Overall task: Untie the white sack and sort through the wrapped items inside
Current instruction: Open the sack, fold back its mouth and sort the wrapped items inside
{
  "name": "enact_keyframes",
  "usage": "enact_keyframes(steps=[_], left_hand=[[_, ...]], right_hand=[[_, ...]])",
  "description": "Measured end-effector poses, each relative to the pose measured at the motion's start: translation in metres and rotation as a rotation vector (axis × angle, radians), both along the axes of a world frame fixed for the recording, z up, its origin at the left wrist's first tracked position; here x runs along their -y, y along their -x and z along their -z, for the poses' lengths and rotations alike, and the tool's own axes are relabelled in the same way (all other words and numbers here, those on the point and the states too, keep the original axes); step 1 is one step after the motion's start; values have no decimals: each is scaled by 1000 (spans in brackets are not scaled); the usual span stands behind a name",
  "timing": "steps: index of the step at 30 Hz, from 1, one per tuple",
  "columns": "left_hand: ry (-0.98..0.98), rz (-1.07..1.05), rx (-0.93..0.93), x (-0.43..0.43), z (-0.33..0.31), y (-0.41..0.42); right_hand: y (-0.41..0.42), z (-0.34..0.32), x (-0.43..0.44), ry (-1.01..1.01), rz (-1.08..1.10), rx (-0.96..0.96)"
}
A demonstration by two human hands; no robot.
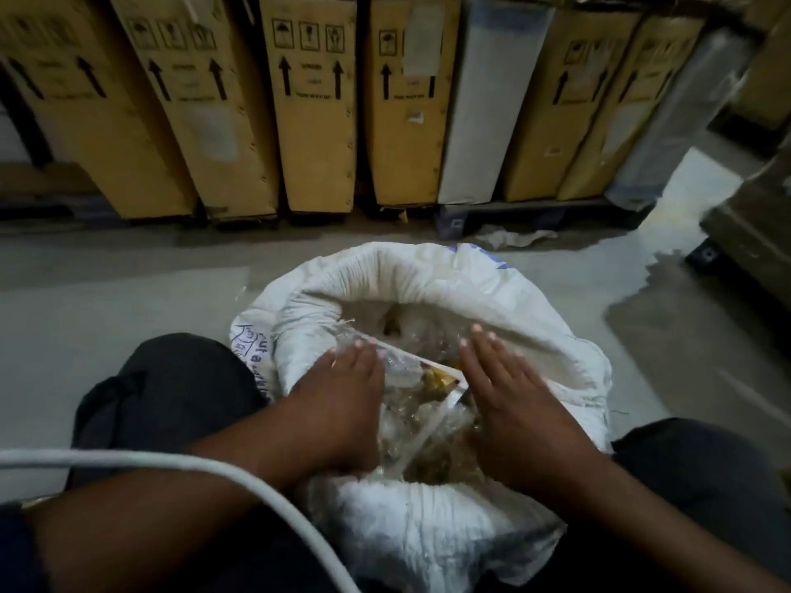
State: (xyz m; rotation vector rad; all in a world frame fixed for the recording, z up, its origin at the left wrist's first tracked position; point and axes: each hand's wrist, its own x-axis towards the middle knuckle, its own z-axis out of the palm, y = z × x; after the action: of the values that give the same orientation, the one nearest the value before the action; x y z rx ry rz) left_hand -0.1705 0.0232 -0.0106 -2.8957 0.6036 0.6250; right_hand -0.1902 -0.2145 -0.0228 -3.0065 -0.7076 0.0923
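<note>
With the white sack [428, 276] open on the floor [128, 301] between my knees, my left hand [342, 395] and right hand [505, 400] lie flat, fingers straight, on the plastic-wrapped items [411, 425], which I judge light, slippery and best pinched by a stiff edge.

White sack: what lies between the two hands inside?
In the head view, a flat white-edged packet wrapped in clear plastic slants between left hand and right hand, atop more wrapped items.

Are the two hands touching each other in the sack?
Apart. The head view shows a gap between the left hand and right hand, with wrapped items visible in it.
</note>
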Motion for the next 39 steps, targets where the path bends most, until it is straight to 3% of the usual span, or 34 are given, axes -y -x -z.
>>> enact_keyframes(steps=[3, 5, 7, 11, 18, 25, 32, 36, 39], left_hand=[[358, -111, -16, 27, -2, -45], [511, -229, 14, 34, 15, -67], [487, -291, 135, 24, 41, -81], [299, -216, 397, -24, 82, -99], [197, -209, 542, -50, 96, -142], [334, -160, 495, -85, 91, -195], [341, -183, 431, -118, 82, -237], [435, -267, 281, -119, 97, -242], [394, -233, 197, -109, 116, -236]], right_hand=[[-45, 1, -24, -247, -29, -42], [-75, 17, -23, -260, -54, -37], [-101, 37, -11, -192, -70, -4], [-148, 57, 22, -51, -57, 117], [-208, 67, 54, -20, 0, 149], [-253, 76, 111, -17, 83, 146], [-297, 79, 106, -146, 110, 184], [-306, 113, 93, -161, 79, 23], [-297, 132, 89, -100, 108, -183]])
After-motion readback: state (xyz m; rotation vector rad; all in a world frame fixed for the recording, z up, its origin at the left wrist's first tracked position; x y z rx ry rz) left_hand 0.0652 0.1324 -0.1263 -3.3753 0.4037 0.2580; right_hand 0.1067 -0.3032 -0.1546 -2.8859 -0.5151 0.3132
